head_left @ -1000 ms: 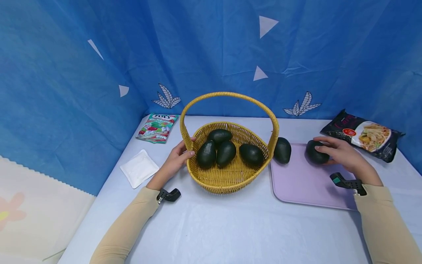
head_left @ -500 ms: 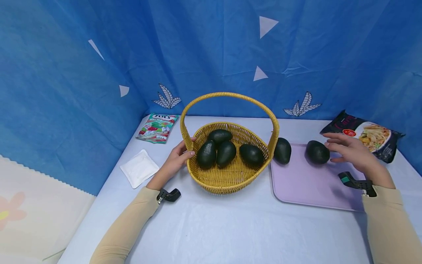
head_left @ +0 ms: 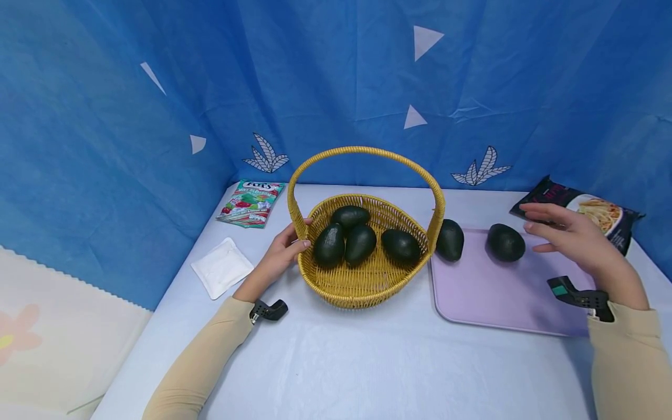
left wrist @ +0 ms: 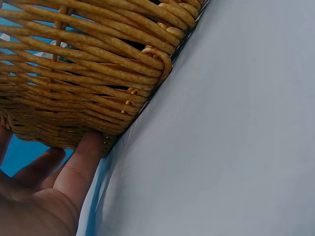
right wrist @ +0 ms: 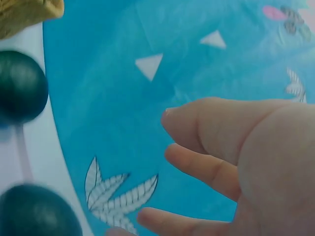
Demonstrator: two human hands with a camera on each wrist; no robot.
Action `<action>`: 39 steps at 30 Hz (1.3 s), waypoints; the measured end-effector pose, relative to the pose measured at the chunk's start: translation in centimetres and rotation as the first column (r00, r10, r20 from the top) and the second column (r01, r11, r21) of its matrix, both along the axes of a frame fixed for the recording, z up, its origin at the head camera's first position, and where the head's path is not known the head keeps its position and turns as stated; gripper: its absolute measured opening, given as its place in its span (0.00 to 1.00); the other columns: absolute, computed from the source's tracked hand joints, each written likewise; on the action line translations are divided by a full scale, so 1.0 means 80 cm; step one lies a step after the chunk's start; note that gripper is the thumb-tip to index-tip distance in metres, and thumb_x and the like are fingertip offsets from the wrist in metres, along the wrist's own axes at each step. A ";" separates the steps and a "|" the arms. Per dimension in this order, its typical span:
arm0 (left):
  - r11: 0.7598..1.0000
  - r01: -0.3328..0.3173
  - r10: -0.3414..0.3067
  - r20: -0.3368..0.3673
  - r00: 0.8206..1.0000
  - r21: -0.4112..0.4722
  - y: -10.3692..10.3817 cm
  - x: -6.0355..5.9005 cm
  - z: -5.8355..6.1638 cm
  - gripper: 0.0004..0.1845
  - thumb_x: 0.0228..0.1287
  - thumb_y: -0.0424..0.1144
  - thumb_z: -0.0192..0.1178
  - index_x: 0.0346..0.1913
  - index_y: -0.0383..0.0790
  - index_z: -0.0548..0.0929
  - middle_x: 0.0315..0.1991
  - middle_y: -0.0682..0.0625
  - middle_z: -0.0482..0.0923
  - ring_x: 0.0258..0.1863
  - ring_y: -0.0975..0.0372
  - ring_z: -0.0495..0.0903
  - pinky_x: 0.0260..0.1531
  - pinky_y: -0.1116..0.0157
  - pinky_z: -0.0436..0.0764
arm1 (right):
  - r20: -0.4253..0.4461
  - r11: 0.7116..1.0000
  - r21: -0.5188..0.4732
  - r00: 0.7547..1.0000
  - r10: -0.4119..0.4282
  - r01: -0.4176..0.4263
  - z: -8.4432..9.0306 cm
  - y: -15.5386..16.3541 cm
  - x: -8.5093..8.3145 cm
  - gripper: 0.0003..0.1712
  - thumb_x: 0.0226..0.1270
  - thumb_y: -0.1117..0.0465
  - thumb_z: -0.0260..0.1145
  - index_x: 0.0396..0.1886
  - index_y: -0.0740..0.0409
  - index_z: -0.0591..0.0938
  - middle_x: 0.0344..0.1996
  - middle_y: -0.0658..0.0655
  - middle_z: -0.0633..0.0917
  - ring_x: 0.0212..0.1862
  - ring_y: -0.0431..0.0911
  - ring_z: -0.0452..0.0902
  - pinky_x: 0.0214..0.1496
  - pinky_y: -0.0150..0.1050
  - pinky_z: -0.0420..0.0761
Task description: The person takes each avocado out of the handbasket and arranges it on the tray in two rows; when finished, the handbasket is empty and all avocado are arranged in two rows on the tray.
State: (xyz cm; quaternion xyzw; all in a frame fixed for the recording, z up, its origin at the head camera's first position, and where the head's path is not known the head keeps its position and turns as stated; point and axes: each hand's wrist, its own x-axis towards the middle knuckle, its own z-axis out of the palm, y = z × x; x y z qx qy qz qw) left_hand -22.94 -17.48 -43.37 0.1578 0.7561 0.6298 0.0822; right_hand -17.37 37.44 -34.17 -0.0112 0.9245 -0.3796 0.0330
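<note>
On the counter [head_left: 341,361] there's a yellow wicker basket [head_left: 354,301], with a lilac tray [head_left: 499,300] beside it. Left hand [head_left: 280,255] is gripping the basket's side, same as a second ago. Right hand [head_left: 580,236] is the news — it's let go and backed off, fingers [right wrist: 206,170] spread, nothing in them. So the avocado [head_left: 506,242] it was on lies free on the tray, unmoved — another avocado [head_left: 450,240] is at the tray's edge, four avocados [head_left: 360,245] in the basket.
</note>
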 end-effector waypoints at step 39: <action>1.000 -0.012 0.012 0.027 1.000 0.004 0.002 0.000 0.002 0.30 0.74 0.36 0.54 0.77 0.45 0.64 0.76 0.37 0.63 0.67 0.45 0.70 0.47 0.72 0.84 | -0.215 0.823 0.180 0.795 0.567 -0.539 0.032 -0.207 0.042 0.20 0.70 0.60 0.68 0.61 0.51 0.83 0.59 0.55 0.84 0.53 0.49 0.82 0.44 0.35 0.87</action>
